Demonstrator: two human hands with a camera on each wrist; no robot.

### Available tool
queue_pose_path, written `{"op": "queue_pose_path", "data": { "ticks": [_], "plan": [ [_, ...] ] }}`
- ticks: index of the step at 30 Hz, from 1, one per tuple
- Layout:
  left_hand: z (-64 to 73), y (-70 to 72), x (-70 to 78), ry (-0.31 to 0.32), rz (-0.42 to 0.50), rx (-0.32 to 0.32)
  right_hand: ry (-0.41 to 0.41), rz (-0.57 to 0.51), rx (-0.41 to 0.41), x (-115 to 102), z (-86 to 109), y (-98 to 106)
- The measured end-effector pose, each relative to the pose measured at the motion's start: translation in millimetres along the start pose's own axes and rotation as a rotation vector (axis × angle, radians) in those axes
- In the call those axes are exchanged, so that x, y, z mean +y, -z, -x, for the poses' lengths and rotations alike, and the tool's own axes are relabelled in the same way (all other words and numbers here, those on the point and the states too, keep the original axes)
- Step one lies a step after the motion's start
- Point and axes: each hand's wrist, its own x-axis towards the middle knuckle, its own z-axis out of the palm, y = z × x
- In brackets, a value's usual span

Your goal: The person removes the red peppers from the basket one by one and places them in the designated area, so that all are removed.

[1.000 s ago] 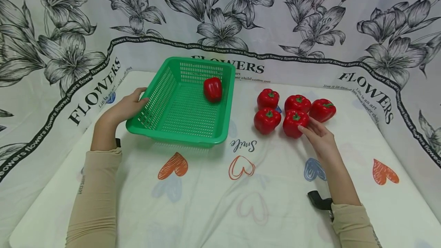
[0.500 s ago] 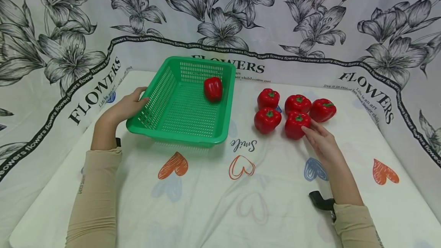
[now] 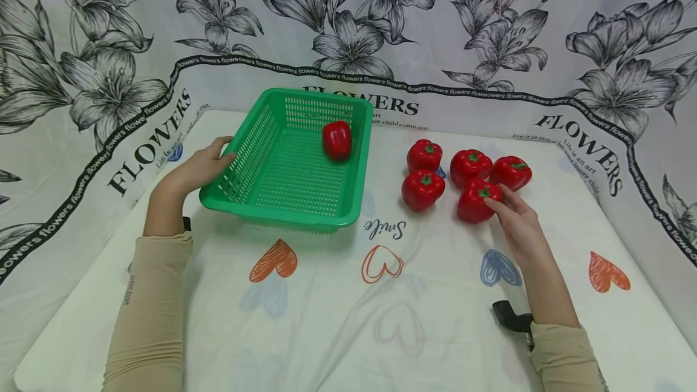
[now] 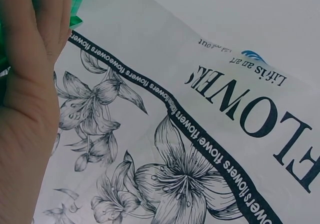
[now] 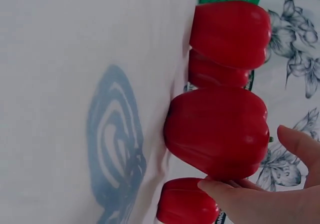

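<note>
A green plastic basket [image 3: 283, 221] stands left of centre, tilted a little, with one red bell pepper [image 3: 337, 140] inside. My left hand [image 3: 198, 168] grips its left rim; in the left wrist view the fingers [image 4: 47, 14] partly hide the green edge. On the right, my right hand [image 3: 514, 216] holds another red bell pepper [image 3: 476, 203] by its right side, thumb in front and fingers behind. That pepper leans slightly. In the right wrist view one fingertip [image 5: 210, 185] touches the side of the held pepper [image 5: 220, 131], while another digit lies near its green stem.
Several more red bell peppers stand close by, including a front-left one [image 3: 422, 191], a back-left one [image 3: 424, 155], a back-middle one [image 3: 470, 165] and a right one [image 3: 510, 173]. A white cloth [image 3: 348, 331] printed with hearts covers the table. Flower-printed fabric [image 3: 381, 35] rises behind.
My right hand has moved a little right and nearer, drawing the front pepper along, away from the front-left pepper. The left hand and basket have stayed in place.
</note>
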Motion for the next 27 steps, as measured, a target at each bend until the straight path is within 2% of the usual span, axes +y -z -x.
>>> {"op": "queue_pose_path", "data": {
  "ticks": [10,18,21,27],
  "plan": [
    [-0.1,-0.1,-1.0,0.001,0.003,-0.003,0.122,0.074,0.079,-15.3,1.6,-7.4],
    [0.6,1.0,0.8,0.008,-0.005,-0.01,0.216,0.123,0.14,-37.2,2.4,-28.1],
    [1.1,0.7,2.0,0.008,-0.003,-0.011,0.237,0.128,0.144,-45.8,2.1,-38.3],
    [1.0,1.0,0.5,0.005,0.002,-0.013,0.254,0.138,0.102,-60.2,1.0,-60.3]
  ]
}}
